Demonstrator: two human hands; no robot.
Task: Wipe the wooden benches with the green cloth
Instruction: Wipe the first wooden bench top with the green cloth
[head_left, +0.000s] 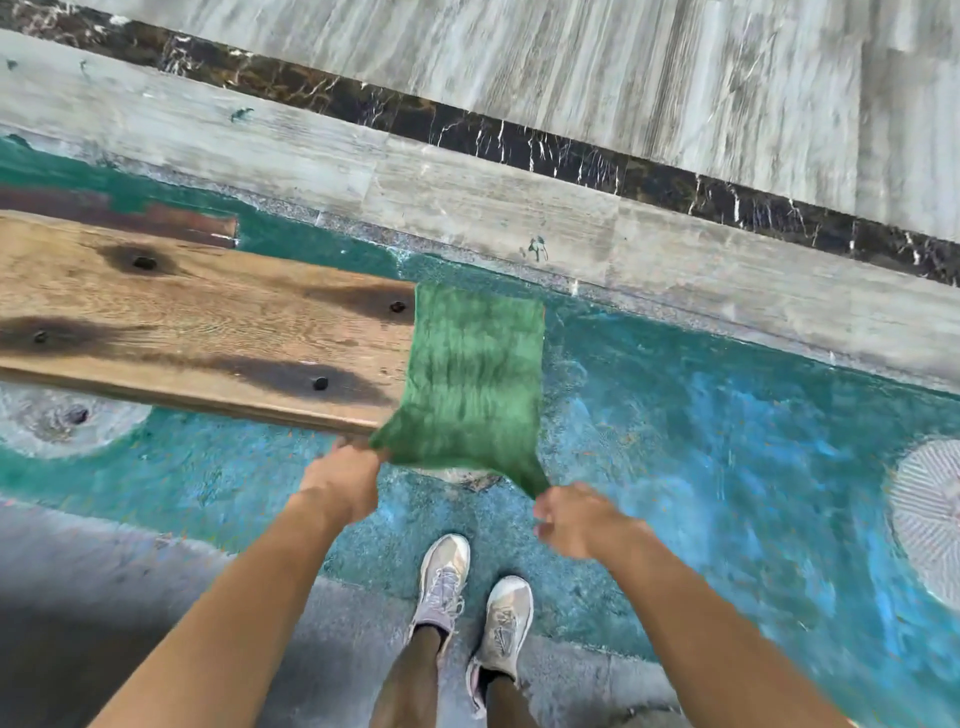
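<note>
Outdoors, on blue-green painted ground (675, 415) below a grey stone ledge (467, 197), the wooden bench (208, 322) comes in from the left. The green cloth (472, 364) is stretched flat right at its end; I cannot tell if it lies on the wood or hangs just past it. The left hand (343, 486) and the right hand (574, 522) each hold one near corner with fingers closed tight on the fabric, and to wipe well I think the cloth should be laid fully on the board and drawn along the grain with even pressure, over the dark stains around the bolts (320, 383).
</note>
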